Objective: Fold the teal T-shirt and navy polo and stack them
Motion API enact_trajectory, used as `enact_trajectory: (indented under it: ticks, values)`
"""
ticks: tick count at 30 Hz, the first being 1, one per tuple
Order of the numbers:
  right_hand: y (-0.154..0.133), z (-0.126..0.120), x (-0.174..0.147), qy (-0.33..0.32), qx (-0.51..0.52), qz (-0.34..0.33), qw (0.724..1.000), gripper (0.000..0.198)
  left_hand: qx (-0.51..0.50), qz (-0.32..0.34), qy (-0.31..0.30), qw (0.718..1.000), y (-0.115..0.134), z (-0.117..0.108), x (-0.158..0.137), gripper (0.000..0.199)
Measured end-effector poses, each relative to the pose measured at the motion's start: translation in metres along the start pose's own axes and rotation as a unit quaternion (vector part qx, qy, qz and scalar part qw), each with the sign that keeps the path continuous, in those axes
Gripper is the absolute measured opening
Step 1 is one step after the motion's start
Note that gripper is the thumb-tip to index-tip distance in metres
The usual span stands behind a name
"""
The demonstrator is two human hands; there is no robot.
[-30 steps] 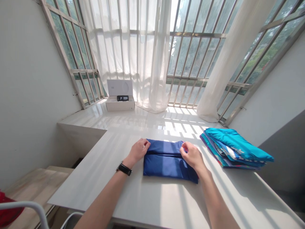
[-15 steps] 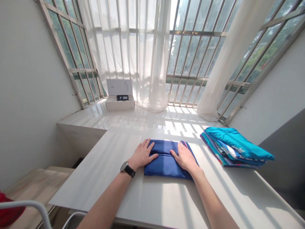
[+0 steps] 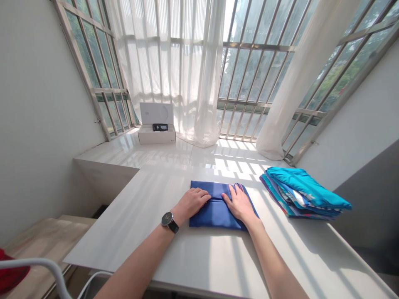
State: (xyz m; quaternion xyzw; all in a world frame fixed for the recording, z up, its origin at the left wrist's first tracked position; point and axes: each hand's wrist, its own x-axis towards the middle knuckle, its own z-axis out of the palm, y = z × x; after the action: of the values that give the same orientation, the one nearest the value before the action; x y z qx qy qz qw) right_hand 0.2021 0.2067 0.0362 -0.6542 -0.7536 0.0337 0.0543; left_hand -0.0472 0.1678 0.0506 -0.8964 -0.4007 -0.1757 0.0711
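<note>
A folded dark blue garment (image 3: 215, 216) lies flat on the white table in front of me, a seam-like fold running across its middle and a thin striped trim at its far right corner. My left hand (image 3: 193, 201), with a watch (image 3: 168, 221) at the wrist, is on the garment's left part. Its fingers are drawn together and bent at the middle fold; the thumb is hidden. On the right part, my right hand (image 3: 240, 205) rests palm down with fingers spread.
To the right stands a stack of folded clothes (image 3: 307, 193), turquoise on top. An opened white box (image 3: 156, 138) with a black device (image 3: 160, 127) sits on the window ledge. Sheer curtains (image 3: 199, 83) hang before barred windows. A white curved rail (image 3: 46, 265) is at lower left.
My left hand has gone from lying spread at the garment's far left corner to closed fingers at the middle fold. My right hand stays spread in nearly the same place.
</note>
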Motion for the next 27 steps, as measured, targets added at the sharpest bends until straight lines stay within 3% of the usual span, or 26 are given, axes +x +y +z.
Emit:
enact_trajectory:
  ticks: [8, 12, 18, 21, 27]
  values:
    - [-0.005, -0.001, 0.016, 0.039, 0.005, -0.007, 0.999, 0.067, 0.030, -0.071, -0.084, 0.994, -0.008, 0.001, 0.017, 0.019]
    - [-0.004, 0.001, 0.020, 0.119, 0.039, -0.014, 0.992, 0.054, 0.016, -0.105, -0.098, 0.989, -0.006, -0.008, 0.023, 0.024]
    - [-0.001, -0.002, 0.011, 0.246, 0.056, -0.087, 0.964, 0.034, -0.009, -0.123, -0.090, 0.988, -0.001, -0.015, 0.021, 0.024]
    - [-0.007, -0.007, 0.003, 0.235, 0.075, -0.128, 0.961, 0.030, -0.011, -0.117, -0.094, 0.989, -0.001, -0.015, 0.020, 0.022]
    - [-0.025, -0.007, -0.008, 0.119, 0.095, -0.159, 0.975, 0.022, -0.001, -0.111, -0.093, 0.989, -0.001, -0.013, 0.019, 0.020]
